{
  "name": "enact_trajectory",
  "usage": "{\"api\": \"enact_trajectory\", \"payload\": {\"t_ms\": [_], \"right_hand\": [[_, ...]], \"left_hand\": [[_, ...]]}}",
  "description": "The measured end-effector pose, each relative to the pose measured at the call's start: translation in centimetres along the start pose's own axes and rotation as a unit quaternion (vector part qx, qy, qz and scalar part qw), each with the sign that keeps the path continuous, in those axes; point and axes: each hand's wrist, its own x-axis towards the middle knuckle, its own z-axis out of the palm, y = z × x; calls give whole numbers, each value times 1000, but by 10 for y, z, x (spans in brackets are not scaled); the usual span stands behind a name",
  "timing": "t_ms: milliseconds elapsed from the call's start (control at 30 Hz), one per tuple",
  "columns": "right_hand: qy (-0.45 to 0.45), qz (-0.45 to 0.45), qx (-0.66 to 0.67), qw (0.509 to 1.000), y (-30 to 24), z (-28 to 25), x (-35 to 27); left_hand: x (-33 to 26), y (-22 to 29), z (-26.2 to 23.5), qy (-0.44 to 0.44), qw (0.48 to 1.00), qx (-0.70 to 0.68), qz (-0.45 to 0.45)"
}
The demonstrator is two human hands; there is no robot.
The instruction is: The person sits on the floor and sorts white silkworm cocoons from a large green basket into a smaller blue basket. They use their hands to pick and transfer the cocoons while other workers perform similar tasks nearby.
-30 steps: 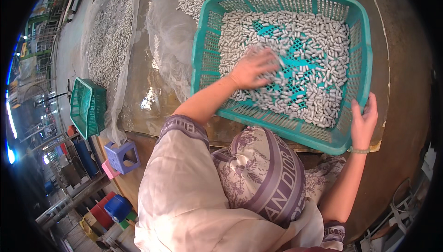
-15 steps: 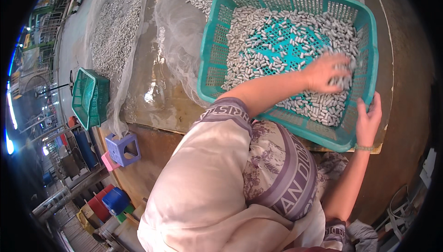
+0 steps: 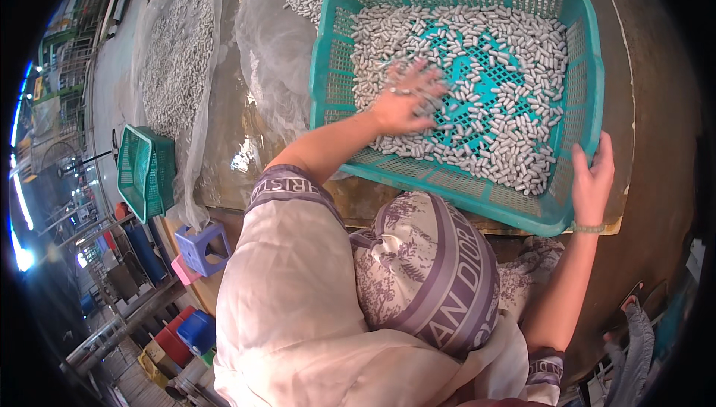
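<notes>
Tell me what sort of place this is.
Probably a small workshop or sorting yard. A teal plastic basket holds many small grey cylindrical pieces, more lie heaped on clear plastic sheets, and the left hand spreads them while the right hand grips the rim.

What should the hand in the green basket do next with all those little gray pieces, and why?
Probably sweep the left hand rightward through the gray pieces. It lies flat on them beside a bare patch of the teal basket floor, while thick heaps remain along the right side. The right hand grips the rim, steadying it.
</notes>
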Motion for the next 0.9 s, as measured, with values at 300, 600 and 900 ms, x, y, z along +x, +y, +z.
{"api": "enact_trajectory", "payload": {"t_ms": [300,600,900], "right_hand": [[-5,7,22,1000,-2,-1,-3],[12,32,47,998,7,1,0],[23,6,37,999,11,2,0]], "left_hand": [[160,86,25,51,977,42,201],[33,-6,-8,-71,988,128,51],[137,126,32,-10,919,-59,391]]}}
